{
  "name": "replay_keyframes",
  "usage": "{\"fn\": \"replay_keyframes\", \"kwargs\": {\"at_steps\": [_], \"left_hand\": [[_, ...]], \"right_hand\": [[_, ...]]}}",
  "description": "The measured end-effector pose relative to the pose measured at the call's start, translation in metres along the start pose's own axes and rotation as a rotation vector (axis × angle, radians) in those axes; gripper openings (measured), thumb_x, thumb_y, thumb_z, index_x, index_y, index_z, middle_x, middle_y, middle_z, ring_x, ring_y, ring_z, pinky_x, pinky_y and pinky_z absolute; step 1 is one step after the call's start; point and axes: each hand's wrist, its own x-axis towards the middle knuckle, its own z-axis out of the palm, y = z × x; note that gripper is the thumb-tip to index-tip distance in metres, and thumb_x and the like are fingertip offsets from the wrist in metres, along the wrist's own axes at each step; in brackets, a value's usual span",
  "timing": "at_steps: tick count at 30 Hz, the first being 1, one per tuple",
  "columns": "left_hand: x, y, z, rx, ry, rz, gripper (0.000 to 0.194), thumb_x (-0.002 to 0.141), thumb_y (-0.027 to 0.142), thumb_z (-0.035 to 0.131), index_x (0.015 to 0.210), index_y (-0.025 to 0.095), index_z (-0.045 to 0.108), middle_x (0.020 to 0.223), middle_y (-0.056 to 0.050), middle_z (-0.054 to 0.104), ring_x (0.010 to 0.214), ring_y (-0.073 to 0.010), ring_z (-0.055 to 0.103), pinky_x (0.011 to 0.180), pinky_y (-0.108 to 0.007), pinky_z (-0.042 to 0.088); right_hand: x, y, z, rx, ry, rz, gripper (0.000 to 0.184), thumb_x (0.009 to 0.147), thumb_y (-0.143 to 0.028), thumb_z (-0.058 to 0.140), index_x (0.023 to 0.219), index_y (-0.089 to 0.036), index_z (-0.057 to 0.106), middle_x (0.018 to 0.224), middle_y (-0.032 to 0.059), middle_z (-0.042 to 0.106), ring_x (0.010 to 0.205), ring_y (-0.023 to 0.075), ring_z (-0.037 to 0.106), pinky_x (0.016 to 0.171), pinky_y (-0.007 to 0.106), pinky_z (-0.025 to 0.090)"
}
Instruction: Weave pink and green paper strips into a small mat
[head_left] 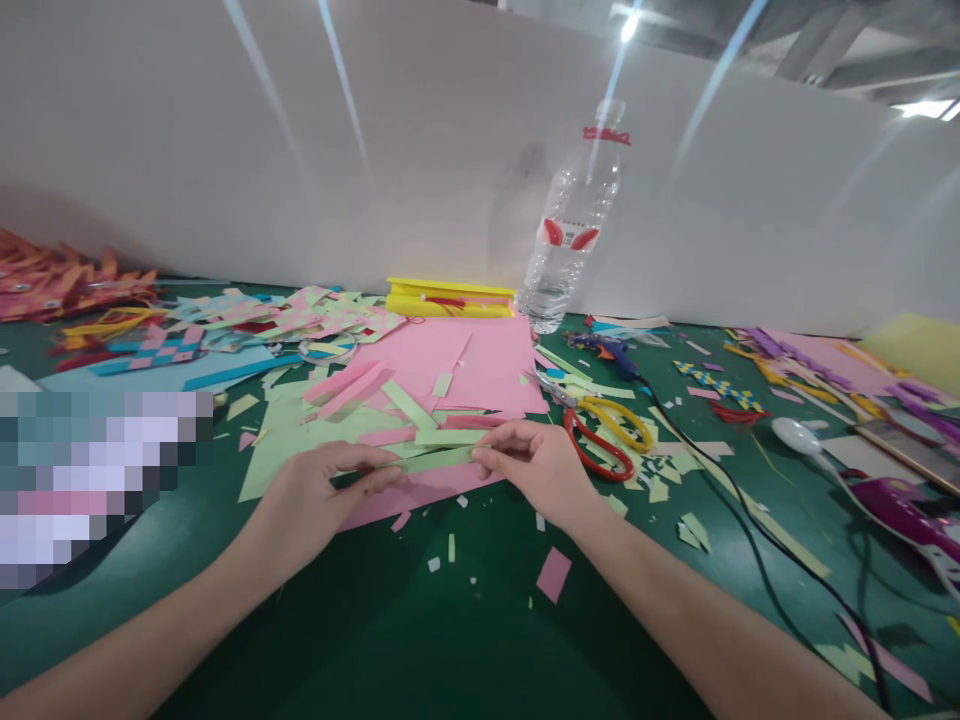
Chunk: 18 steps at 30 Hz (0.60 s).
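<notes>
Above the desk, L hand & R hand each pinch an end of a green paper strip, thumb to fingers. Strip lies betw. the two, long axis approx. L–R; neither hand's nearer. Scissors just beyond R hand; pink sheet farther back.

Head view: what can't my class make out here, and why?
All in the head view:
Green strip: right end, hidden by right hand.
Label: fine print, too small.
Purple tool: rear, cut off by right edge.
Pixel blocks: whatever they cover, blurred.
</notes>
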Motion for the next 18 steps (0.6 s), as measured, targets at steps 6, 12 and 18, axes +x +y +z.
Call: {"fn": "replay_keyframes", "kwargs": {"at_steps": [6, 12, 18], "left_hand": [[0.001, 0.0, -0.001, -0.023, -0.023, -0.023, 0.027, 0.081, 0.053, 0.059, 0.08, 0.031, 0.076, 0.085, 0.001, 0.076, 0.08, -0.0222, 0.069, 0.071, -0.029, 0.055], [0.002, -0.001, -0.002, -0.005, -0.018, -0.035, 0.03, 0.079, 0.055, 0.06, 0.082, 0.03, 0.076, 0.085, 0.0, 0.076, 0.079, -0.0236, 0.069, 0.068, -0.03, 0.054], [0.002, 0.001, -0.005, -0.035, -0.007, -0.025, 0.031, 0.083, 0.054, 0.055, 0.089, 0.029, 0.074, 0.087, 0.0, 0.076, 0.083, -0.0232, 0.069, 0.072, -0.029, 0.054]], "right_hand": [[0.0, 0.002, -0.003, -0.004, 0.003, -0.015, 0.021, 0.069, -0.036, 0.076, 0.075, -0.017, 0.069, 0.063, 0.0011, 0.07, 0.061, 0.0147, 0.068, 0.066, 0.03, 0.056], [0.0, -0.002, -0.007, -0.155, -0.022, -0.083, 0.016, 0.077, -0.033, 0.069, 0.076, -0.017, 0.071, 0.064, 0.0013, 0.07, 0.062, 0.0141, 0.067, 0.067, 0.028, 0.055], [0.004, -0.002, -0.015, -0.175, 0.063, -0.139, 0.019, 0.079, -0.036, 0.065, 0.079, -0.017, 0.068, 0.067, 0.0023, 0.07, 0.06, 0.0149, 0.067, 0.061, 0.028, 0.052]]}}
